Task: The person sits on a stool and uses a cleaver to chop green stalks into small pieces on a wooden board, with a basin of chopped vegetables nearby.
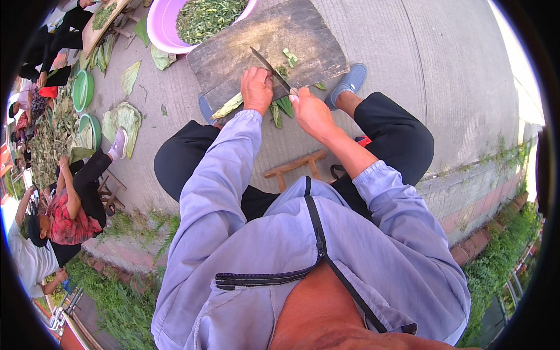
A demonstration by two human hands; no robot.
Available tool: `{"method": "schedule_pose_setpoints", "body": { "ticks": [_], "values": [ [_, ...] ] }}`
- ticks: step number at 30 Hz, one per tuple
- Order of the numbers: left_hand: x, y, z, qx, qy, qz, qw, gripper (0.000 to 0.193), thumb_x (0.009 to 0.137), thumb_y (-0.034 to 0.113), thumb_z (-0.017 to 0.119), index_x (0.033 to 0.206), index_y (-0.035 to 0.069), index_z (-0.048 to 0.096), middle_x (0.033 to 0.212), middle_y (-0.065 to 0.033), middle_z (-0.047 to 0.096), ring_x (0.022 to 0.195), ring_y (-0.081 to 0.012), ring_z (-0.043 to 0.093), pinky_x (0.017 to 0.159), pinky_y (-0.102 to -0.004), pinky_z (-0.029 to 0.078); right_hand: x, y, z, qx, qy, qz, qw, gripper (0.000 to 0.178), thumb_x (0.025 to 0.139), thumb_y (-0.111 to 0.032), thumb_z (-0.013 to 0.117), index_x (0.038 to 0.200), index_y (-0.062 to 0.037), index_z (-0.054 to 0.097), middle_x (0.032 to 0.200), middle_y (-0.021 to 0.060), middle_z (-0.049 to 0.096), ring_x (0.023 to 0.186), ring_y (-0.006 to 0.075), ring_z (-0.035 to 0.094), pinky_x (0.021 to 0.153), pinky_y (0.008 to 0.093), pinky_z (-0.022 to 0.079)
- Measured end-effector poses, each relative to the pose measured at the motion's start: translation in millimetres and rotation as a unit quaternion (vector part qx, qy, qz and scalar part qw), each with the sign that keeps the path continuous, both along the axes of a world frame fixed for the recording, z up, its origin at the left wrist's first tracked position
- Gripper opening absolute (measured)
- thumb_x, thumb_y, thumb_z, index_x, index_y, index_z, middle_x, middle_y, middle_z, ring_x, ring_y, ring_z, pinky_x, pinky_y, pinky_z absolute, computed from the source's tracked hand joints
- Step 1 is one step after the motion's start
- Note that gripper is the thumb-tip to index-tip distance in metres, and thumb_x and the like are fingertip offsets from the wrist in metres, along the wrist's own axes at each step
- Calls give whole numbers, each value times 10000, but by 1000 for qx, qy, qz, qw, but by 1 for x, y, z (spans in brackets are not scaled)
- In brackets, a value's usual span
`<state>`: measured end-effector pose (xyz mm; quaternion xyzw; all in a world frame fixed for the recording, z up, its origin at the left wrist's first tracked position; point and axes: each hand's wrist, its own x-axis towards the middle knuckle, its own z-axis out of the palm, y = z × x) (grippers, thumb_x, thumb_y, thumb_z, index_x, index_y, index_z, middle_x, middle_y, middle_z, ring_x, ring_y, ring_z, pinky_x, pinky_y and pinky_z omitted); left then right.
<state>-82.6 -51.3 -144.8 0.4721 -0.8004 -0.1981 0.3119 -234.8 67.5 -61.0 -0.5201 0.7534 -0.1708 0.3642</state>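
Left hand pins leaves on the board — right hand grips knife

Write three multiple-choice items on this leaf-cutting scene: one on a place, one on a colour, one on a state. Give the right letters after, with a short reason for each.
1. Where does the basin of chopped greens sit?
A. beyond the cutting board's far left corner
B. on the person's lap
C. under the wooden stool

2. What colour is that basin?
A. black
B. pink-purple
C. yellow

3. What is the right hand doing?
A. hanging free at the side
B. resting flat on the stool
C. gripping the knife by its handle

Answers:
1 A, the basin touches the wooden cutting board at its upper left.
2 B, its rim shows pink-purple.
3 C, the right hand is closed at the handle end, blade over the board, while the left hand presses the leaves.
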Motion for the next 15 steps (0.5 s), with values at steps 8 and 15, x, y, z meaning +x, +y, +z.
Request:
{"method": "schedule_pose_setpoints", "body": {
  "ticks": [8, 15],
  "values": [
    [2, 1, 4, -8, 21, -16, 1000, 117, 806, 46, 722, 915, 88, 728, 967, -101, 660, 961, -367, 613, 863, -484, 492, 6, -14, -5, 9, 2, -2, 1000, 383, 1099, -354, 493, 1103, 24, 552, 1068, 324, 704, 959, 526, 688, 844, 622, 521],
    [-1, 8, 10, -29, -39, 4, 999, 171, 784, 19, 688, 928, 94, 742, 996, -92, 659, 981, -352, 614, 877, -480, 491, -4, -10, -13, -8, 5, -36, 999, 376, 1086, -349, 519, 1056, 23, 560, 947, 325, 706, 880, 533, 688, 797, 630, 514]
  ]
}}
